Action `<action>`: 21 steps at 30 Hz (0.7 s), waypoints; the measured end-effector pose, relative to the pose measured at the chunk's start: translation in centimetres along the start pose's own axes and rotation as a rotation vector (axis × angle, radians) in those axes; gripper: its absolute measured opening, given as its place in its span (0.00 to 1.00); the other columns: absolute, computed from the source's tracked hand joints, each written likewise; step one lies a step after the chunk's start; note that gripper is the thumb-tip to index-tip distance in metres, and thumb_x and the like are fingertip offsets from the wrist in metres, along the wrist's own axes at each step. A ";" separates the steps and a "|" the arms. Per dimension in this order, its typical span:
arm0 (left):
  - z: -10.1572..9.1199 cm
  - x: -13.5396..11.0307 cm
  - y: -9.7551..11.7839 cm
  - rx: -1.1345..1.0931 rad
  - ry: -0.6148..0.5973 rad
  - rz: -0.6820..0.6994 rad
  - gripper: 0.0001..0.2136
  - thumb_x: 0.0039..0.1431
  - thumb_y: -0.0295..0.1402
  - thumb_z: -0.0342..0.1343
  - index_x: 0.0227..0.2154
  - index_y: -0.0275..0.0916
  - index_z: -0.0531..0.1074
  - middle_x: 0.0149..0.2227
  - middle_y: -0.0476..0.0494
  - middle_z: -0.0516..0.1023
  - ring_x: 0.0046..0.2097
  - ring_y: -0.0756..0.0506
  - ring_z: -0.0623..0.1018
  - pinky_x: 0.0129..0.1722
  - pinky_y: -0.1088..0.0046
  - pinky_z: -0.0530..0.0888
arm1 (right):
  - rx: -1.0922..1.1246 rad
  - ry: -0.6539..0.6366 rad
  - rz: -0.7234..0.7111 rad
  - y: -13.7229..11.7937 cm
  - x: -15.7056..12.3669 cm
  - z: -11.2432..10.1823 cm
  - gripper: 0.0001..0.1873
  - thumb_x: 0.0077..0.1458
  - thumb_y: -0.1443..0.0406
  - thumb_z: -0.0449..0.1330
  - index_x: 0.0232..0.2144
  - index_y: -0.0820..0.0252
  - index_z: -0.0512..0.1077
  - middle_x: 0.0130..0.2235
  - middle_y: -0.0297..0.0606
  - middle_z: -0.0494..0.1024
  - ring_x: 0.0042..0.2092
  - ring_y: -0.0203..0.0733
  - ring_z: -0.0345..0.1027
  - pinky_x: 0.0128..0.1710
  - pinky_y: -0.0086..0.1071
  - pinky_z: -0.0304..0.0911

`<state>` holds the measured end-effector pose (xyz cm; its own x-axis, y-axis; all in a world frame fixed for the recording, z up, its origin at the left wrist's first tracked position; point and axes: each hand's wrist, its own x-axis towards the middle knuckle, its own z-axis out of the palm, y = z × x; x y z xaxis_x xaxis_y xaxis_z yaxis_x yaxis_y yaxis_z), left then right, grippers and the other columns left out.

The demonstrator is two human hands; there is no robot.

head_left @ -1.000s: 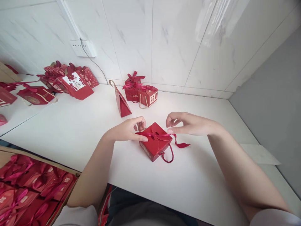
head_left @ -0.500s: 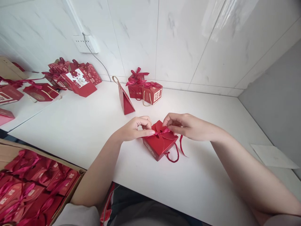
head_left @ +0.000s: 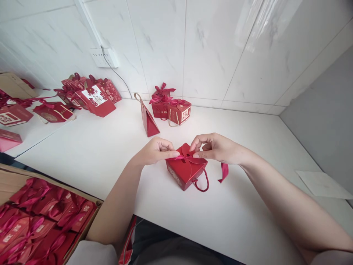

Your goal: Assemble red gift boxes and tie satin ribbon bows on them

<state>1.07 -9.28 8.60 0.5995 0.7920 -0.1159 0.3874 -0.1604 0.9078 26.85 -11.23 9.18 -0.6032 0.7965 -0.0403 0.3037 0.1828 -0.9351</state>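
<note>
Left grip [head_left: 154, 151] and right grip [head_left: 219, 149] pinching magenta ribbon [head_left: 224, 171] atop a red box [head_left: 183, 173], forearms angled inward, ribboned boxes [head_left: 179, 115] behind on the bench [head_left: 237, 217], packed carton [head_left: 8, 187] leftward.

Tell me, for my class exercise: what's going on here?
A person is handling the ribbon on a red box that sits on the table. The left hand pinches it at one side; the right hand's fingertips are at the other, their grip unclear. One ribbon end hangs below that hand. Nearby, a carton holds more ribboned boxes.
</note>
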 end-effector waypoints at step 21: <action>-0.1 -0.5 0.3 0.118 -0.140 -0.080 0.15 0.59 0.42 0.56 0.23 0.37 0.65 0.17 0.55 0.58 0.20 0.55 0.58 0.17 0.80 0.59 | -0.503 -0.114 -0.328 -1.3 -1.4 -1.5 0.14 0.58 0.72 0.59 0.40 0.52 0.80 0.39 0.29 0.82 0.37 0.33 0.75 0.36 0.26 0.65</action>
<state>0.83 -9.62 9.02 0.6521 0.7165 -0.2480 0.5118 -0.1746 0.8412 28.42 -11.68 10.94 -0.7909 0.5912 0.1580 0.3833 0.6798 -0.6252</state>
